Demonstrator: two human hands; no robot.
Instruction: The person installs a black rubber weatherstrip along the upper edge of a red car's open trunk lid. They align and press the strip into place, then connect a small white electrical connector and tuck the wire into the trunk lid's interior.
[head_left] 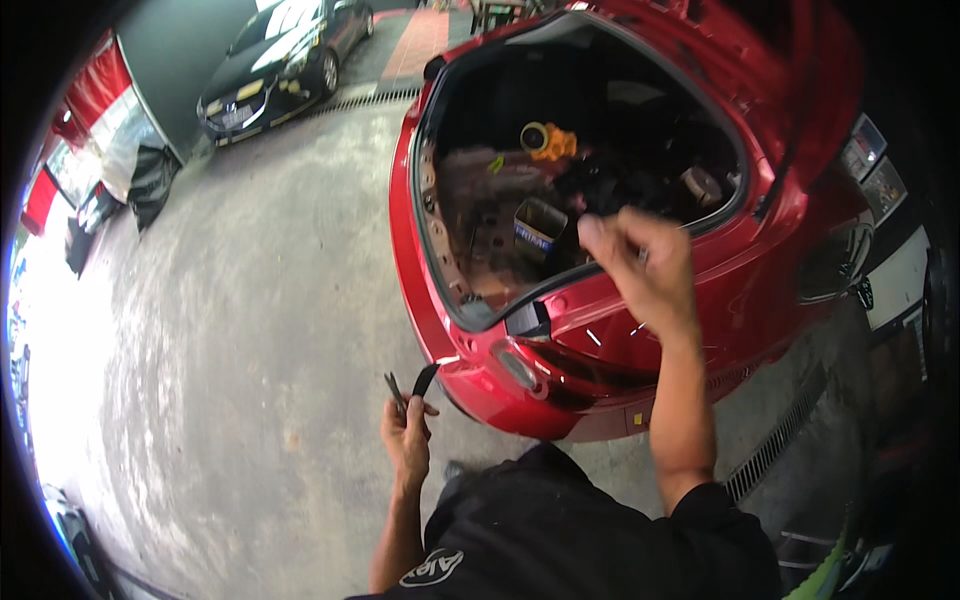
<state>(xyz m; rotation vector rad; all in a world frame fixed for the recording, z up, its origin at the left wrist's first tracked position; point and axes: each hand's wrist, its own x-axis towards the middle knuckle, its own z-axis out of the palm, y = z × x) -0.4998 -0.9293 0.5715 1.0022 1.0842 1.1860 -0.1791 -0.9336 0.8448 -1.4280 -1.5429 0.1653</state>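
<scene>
I stand behind a red car (760,270) whose boot (570,160) is open. My right hand (645,265) is raised over the boot's rear sill, fingers curled shut around something small that I cannot make out. My left hand (407,437) hangs low by the car's rear left corner, gripping a dark tool with two thin handles (412,388), like pliers. Inside the boot lie a yellow-orange part (548,141), a small open box (538,228) and dark clutter.
A black car (285,55) is parked at the far upper left beside a drain grate. Bare concrete floor (230,330) spreads to the left. A second drain grate (775,445) runs along the floor at lower right.
</scene>
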